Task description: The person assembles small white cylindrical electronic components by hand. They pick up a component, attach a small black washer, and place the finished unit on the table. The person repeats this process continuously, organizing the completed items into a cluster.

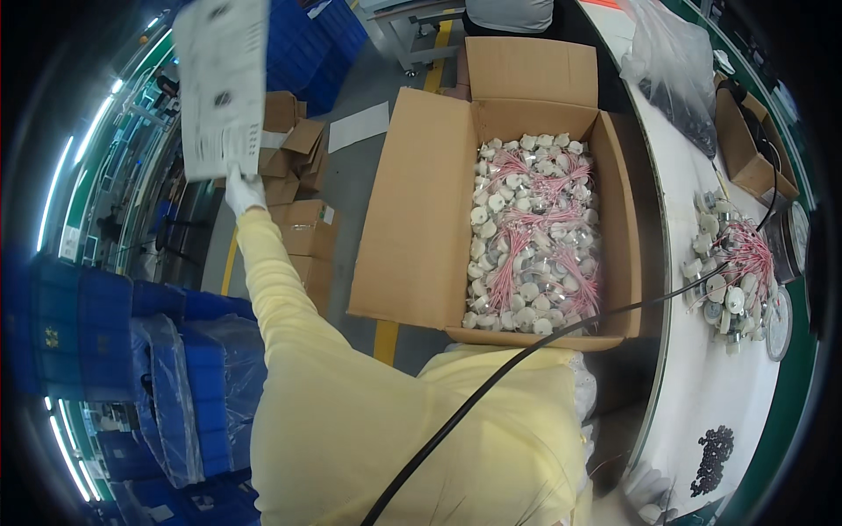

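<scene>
My left hand (245, 190), in a white glove, reaches far out to the left and grips the lower edge of a white printed sheet (219, 96). The sheet is raised upright and slightly blurred. In front of me stands an open cardboard box (412, 210), its flaps folded out. Inside it lie many small round white motor-like parts (526, 298) with bundled pink and white wires. My right hand does not show.
On the white workbench (649, 368) to the right lie more wired parts (732, 289), a grey plastic bag (671, 70), a small carton (745, 149) and small black pieces (712, 460). Blue crates (206, 386) and brown cartons (303, 228) stand left. A black cable (491, 381) crosses before me.
</scene>
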Tool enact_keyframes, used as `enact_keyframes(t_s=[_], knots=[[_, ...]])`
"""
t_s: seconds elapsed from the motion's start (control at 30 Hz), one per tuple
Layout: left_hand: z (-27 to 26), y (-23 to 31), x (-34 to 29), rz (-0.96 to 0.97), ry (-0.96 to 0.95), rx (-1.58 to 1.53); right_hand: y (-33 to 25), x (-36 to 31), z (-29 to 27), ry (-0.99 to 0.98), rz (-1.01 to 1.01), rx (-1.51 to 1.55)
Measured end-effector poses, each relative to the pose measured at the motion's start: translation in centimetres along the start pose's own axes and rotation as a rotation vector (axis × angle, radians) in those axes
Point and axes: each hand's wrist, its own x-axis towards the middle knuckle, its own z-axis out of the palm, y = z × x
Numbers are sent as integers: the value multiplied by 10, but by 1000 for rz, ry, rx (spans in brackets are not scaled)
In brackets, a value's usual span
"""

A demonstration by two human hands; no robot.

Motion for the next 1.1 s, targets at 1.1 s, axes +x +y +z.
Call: enact_keyframes(t_s=[1.1], knots=[[-1, -97, 95, -500, 38, 568, -6, -7, -7, -147, 59, 48]])
